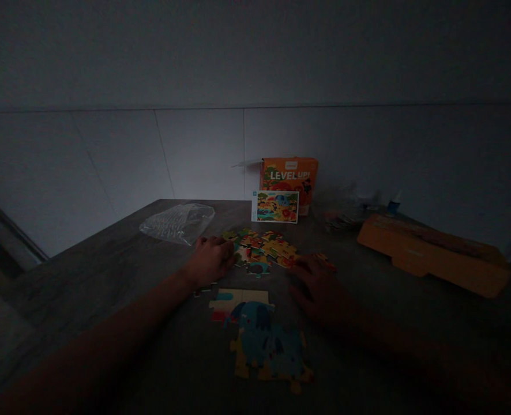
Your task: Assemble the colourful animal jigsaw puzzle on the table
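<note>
Grey, matt and faintly mottled, the table [108, 271] carries everything, and the light is very dim. Nearest, at 6 o'clock, lies one joined section [264, 340] of puzzle. It is flat cardboard with knobbed edges, showing a blue elephant on a yellow ground, with a paler strip along its far side.

Two hands come in over the table. The left hand [210, 259] sits at 11 o'clock from that section, knuckles up, fingers curled against the left edge of the one heap of loose pieces [264, 249]. Whether it pinches a piece I cannot tell. The right hand [320, 288] lies at 1 o'clock from the section, palm down and fingers stretched flat, its tips at the heap's right edge, gripping nothing.

So the heap sits between the two hands, just beyond the joined section. Its pieces are yellow, red and green, and overlap too much to count.

Farther off at 10 o'clock lies one crumpled clear plastic bag [177, 222]. At 12 o'clock one glossy picture card [275, 206] stands just in front of one orange box [290, 173] by the wall. At 2 o'clock rests one long orange tray [432, 253], with one small bottle [394, 203] behind it.
</note>
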Demonstrator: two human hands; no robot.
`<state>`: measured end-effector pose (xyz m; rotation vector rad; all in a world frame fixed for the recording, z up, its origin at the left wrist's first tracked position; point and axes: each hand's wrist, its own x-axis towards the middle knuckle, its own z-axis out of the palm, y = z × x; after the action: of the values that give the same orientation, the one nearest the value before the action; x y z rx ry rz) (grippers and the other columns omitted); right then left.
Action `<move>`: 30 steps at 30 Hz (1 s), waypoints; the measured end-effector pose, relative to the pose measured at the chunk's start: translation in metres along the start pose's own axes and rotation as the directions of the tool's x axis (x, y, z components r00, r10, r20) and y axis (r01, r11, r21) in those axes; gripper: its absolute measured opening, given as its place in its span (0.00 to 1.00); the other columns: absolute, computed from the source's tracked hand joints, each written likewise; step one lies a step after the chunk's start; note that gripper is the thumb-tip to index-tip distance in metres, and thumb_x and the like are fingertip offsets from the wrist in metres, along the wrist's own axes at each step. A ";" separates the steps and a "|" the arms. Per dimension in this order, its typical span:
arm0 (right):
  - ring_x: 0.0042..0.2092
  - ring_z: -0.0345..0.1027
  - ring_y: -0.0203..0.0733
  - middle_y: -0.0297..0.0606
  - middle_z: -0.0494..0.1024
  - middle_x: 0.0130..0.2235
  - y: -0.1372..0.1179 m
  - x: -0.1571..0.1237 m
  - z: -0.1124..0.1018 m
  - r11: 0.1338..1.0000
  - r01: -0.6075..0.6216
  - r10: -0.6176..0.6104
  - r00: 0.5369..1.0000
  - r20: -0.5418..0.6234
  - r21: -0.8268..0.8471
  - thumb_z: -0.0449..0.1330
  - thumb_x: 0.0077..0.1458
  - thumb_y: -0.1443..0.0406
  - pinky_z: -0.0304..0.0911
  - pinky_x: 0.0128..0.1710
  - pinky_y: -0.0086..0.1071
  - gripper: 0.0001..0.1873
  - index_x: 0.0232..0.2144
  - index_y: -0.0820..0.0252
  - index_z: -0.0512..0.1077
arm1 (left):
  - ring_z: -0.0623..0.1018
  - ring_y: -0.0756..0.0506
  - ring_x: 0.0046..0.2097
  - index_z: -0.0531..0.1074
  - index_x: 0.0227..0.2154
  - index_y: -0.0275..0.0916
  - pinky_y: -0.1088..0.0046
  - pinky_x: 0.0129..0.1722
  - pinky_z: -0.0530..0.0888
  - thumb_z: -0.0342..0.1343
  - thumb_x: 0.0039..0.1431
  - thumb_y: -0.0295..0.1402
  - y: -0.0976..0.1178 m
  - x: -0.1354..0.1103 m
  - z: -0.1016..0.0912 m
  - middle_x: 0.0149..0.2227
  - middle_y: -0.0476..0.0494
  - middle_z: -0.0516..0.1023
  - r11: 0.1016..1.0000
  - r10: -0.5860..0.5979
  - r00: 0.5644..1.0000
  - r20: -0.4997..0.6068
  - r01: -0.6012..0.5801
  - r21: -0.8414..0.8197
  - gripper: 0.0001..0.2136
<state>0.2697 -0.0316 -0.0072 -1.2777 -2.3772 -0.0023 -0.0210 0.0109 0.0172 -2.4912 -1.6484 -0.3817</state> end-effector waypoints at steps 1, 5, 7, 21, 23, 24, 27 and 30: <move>0.54 0.63 0.52 0.51 0.68 0.52 -0.001 0.000 -0.001 1.000 -0.004 0.004 1.000 0.005 0.001 0.54 0.59 0.63 0.61 0.55 0.47 0.17 0.49 0.63 0.73 | 0.75 0.37 0.49 0.73 0.37 0.41 0.56 0.50 0.65 0.50 0.64 0.37 -0.001 0.001 0.001 0.42 0.41 0.78 1.000 -0.011 1.000 -0.005 0.011 -0.006 0.09; 0.55 0.63 0.52 0.51 0.67 0.53 -0.001 -0.001 -0.001 1.000 -0.021 0.021 1.000 0.011 -0.008 0.55 0.59 0.64 0.61 0.55 0.47 0.17 0.49 0.62 0.73 | 0.77 0.40 0.48 0.71 0.45 0.41 0.62 0.49 0.68 0.51 0.63 0.35 -0.004 0.003 0.002 0.41 0.43 0.80 0.994 -0.098 0.995 -0.018 0.097 -0.056 0.10; 0.55 0.63 0.52 0.51 0.67 0.53 -0.001 -0.001 0.000 1.000 -0.022 0.022 1.000 0.008 -0.009 0.55 0.59 0.64 0.61 0.55 0.48 0.18 0.50 0.62 0.73 | 0.77 0.39 0.46 0.71 0.46 0.40 0.61 0.48 0.69 0.51 0.63 0.41 -0.004 0.003 0.002 0.39 0.42 0.80 0.988 -0.139 0.990 -0.019 0.137 -0.070 0.14; 0.55 0.62 0.53 0.53 0.66 0.54 -0.001 0.001 -0.004 0.999 -0.037 0.037 0.997 0.066 -0.008 0.54 0.60 0.62 0.60 0.56 0.49 0.19 0.51 0.65 0.72 | 0.77 0.43 0.30 0.72 0.32 0.35 0.71 0.27 0.69 0.54 0.55 0.43 -0.011 0.006 -0.006 0.29 0.43 0.77 0.846 -0.288 0.957 0.041 0.275 -0.456 0.14; 0.55 0.62 0.53 0.53 0.66 0.54 0.000 0.001 -0.002 0.999 -0.034 0.034 0.998 0.060 -0.011 0.54 0.60 0.62 0.60 0.56 0.49 0.19 0.51 0.64 0.72 | 0.76 0.45 0.30 0.70 0.32 0.36 0.72 0.27 0.69 0.52 0.56 0.42 -0.016 0.006 -0.011 0.29 0.44 0.76 0.817 -0.297 0.955 -0.022 0.243 -0.523 0.13; 0.55 0.62 0.54 0.53 0.66 0.54 0.001 0.000 -0.002 0.999 -0.029 0.030 0.998 0.056 -0.014 0.54 0.60 0.62 0.60 0.56 0.49 0.19 0.50 0.64 0.72 | 0.76 0.46 0.30 0.68 0.33 0.36 0.73 0.27 0.69 0.51 0.56 0.42 -0.018 0.006 -0.013 0.29 0.45 0.76 0.807 -0.303 0.951 -0.058 0.223 -0.547 0.13; 0.55 0.62 0.54 0.53 0.66 0.54 0.002 0.000 -0.001 1.000 -0.012 0.013 0.999 0.046 -0.020 0.54 0.60 0.62 0.61 0.55 0.49 0.19 0.49 0.64 0.73 | 0.75 0.46 0.32 0.66 0.35 0.37 0.72 0.30 0.70 0.50 0.58 0.42 -0.021 0.004 -0.017 0.30 0.45 0.75 0.793 -0.297 0.943 -0.152 0.155 -0.589 0.12; 0.54 0.63 0.54 0.53 0.66 0.53 0.002 0.000 0.000 1.000 -0.002 0.003 1.000 0.027 -0.019 0.53 0.60 0.62 0.61 0.55 0.49 0.18 0.49 0.64 0.73 | 0.75 0.46 0.31 0.66 0.36 0.38 0.71 0.31 0.69 0.50 0.59 0.42 -0.020 0.003 -0.017 0.29 0.45 0.75 0.796 -0.261 0.948 -0.183 0.105 -0.596 0.11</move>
<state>0.2715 -0.0300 -0.0070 -1.2977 -2.4041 -0.0068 -0.0407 0.0168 0.0337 -2.4917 -1.8774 -1.3665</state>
